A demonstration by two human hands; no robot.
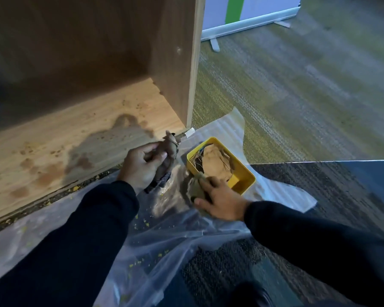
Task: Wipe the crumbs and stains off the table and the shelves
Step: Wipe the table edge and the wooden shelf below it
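The bottom shelf board (60, 138) of a wooden unit fills the left of the head view, with a dark wet patch, reddish-brown stains and scattered crumbs. My left hand (142, 167) is at the shelf's front edge, shut on a crumpled brown cloth (170, 151) with a striped end hanging below. My right hand (220, 200) lies on the plastic sheet, gripping a second soiled brown rag (195, 188) beside a yellow tub (242, 176). The tub holds more brown crumpled cloth or paper.
A clear plastic sheet (164, 231) with yellow crumbs covers the floor before the shelf. The shelf's right side panel (193, 63) stands upright. Carpet (297, 96) stretches to the right, with a white and green partition (253, 12) at the top. A dark shoe (251, 294) shows at the bottom.
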